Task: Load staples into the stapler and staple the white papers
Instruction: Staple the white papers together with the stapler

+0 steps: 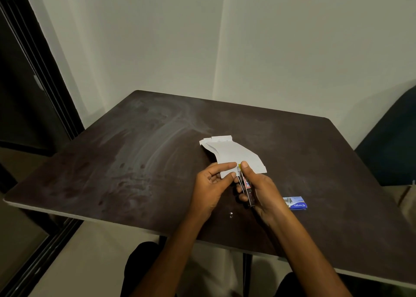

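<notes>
Between both hands, stapler (247, 187) on papers (234, 155)

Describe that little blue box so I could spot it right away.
On the dark brown table, look near its front edge, just right of the right hand gripping the stapler. The blue box lies flat there, the only brightly coloured item, unlike the white papers.

A dark brown bench (157, 161) with a smudged, streaky top stands in the corner of a room. Behind it, two plain off-white walls (157, 38) meet at a vertical corner line right of centre. On the far left is a dark doorway or window with a black frame (33, 71). A dark blue seat (394, 143) sits at the right edge. The floor (78, 263) below is pale beige. The light is dim.
</notes>
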